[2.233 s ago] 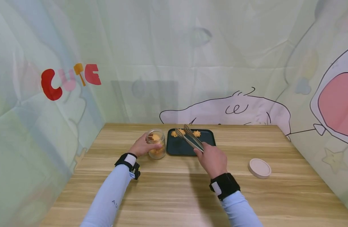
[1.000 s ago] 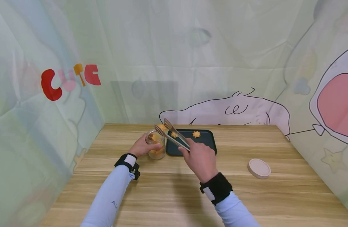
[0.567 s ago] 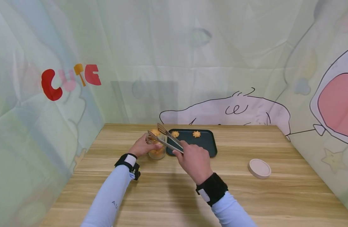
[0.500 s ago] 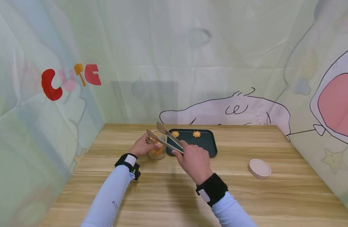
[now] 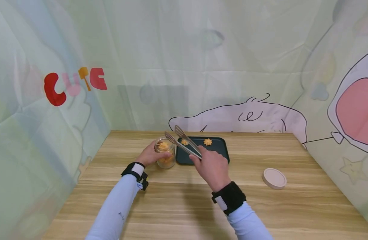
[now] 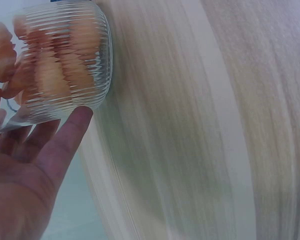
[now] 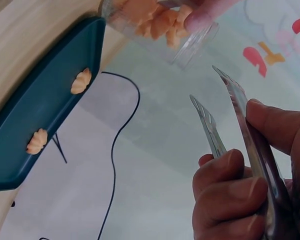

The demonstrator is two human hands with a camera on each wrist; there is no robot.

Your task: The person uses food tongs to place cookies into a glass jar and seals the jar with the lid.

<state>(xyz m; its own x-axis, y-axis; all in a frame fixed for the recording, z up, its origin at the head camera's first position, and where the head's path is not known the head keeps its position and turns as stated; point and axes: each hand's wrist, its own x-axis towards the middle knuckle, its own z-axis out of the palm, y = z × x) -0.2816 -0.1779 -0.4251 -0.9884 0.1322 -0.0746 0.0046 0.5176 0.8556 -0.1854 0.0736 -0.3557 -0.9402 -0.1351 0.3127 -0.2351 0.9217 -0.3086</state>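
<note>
My left hand [image 5: 149, 154] grips a clear glass jar [image 5: 166, 163] around its side, thumb across the front. Orange-yellow cookies [image 5: 163, 145] fill it up close to the lidless mouth. In the left wrist view, ridged cookies [image 6: 55, 70] show through the ribbed glass. My right hand [image 5: 213, 166] holds metal tongs [image 5: 187, 146], their slotted tips spread apart with nothing between them. The tips hang above and right of the jar, over the left end of a dark green tray [image 5: 203, 156]. Two flower-shaped cookies [image 7: 81, 81] lie along the tray's far side.
A round pale lid [image 5: 274, 178] lies on the wooden table [image 5: 171, 206] at the right. Just beyond the table's far edge hangs a printed cloth [image 5: 159, 66], which also runs along both sides.
The tongs lifted a cookie off the tray, carried it left to the jar and released it inside. They have since risen and moved back right. The left hand and jar stayed put.
</note>
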